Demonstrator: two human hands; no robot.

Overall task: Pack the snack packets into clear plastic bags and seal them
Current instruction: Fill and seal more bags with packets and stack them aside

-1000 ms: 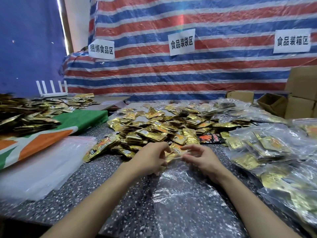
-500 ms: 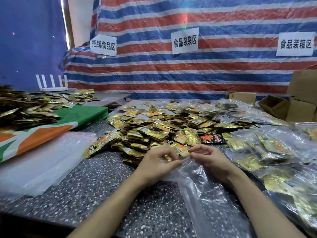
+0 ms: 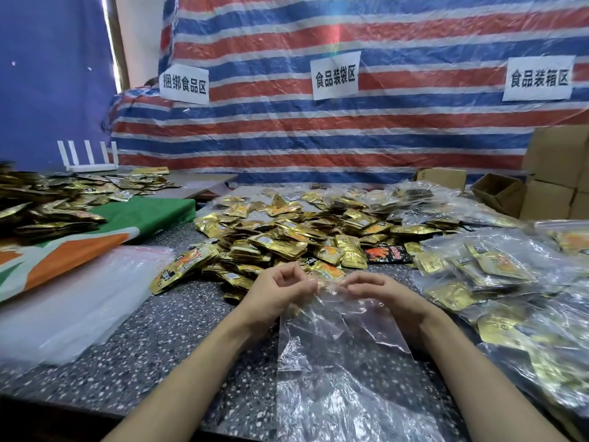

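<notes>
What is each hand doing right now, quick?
Left hand: fingers curled, pinching the top edge of the clear plastic bag.
Right hand: fingers curled, pinching the same bag's top edge.

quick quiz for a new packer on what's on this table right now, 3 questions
1. True or false: the clear bag pinched at its top edge by the left hand and right hand already shows packets inside.
2. Where do the filled bags lie? A: on the person's left. B: on the person's right. C: inside a carton.
3. Fill in: among the gold packets, the odd packet is ___ and red.

Key: 1 false, it looks empty. 2 B. 3 black.
</notes>
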